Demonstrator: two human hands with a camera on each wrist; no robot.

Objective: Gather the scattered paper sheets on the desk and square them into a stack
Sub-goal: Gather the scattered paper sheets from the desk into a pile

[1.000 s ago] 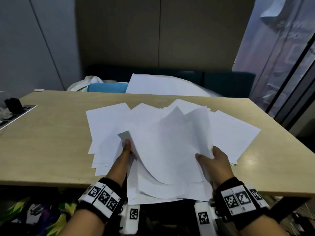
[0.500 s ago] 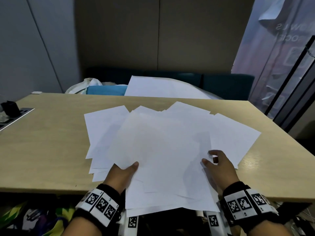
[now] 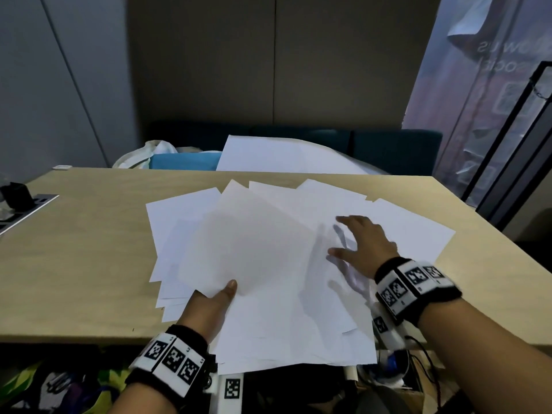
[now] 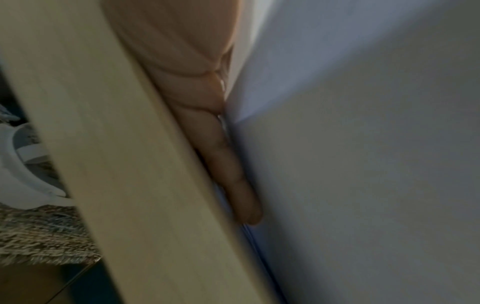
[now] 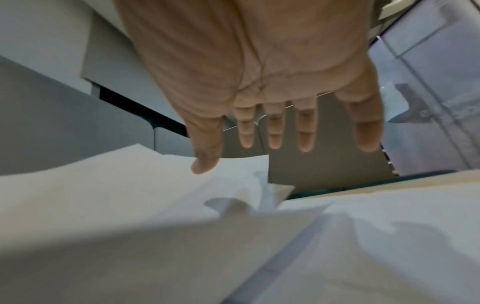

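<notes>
White paper sheets (image 3: 268,249) lie fanned across wooden desk (image 3: 74,264).

Desk surface and its load

Light wood-grain desk (image 3: 89,264) carries a fanned, overlapping spread of white paper sheets (image 3: 268,249); near sheets overhang the front edge. A grey tray (image 3: 27,210) lies at the far left edge.

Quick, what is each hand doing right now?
Left hand: pinching the paper sheets, thumb on top, fingers underneath.
Right hand: open, fingers spread above the sheets, holding nothing.
</notes>
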